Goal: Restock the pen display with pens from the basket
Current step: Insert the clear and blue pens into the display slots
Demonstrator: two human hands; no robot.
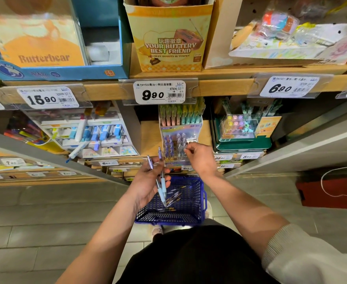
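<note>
Purple-and-blue plastic pens point(162, 181), long axis near upright, are gripped in the left hand point(146, 187) below-left of the clear tiered pen display point(175, 145); the right hand point(201, 158), fingertips pinched at its slots on something indiscernible, is nearer; the blue mesh basket point(189, 215) below holds more.

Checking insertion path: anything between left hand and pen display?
Only the pens that the left hand grips, their top ends reaching up toward the display. The head view shows nothing else in that gap.
</note>
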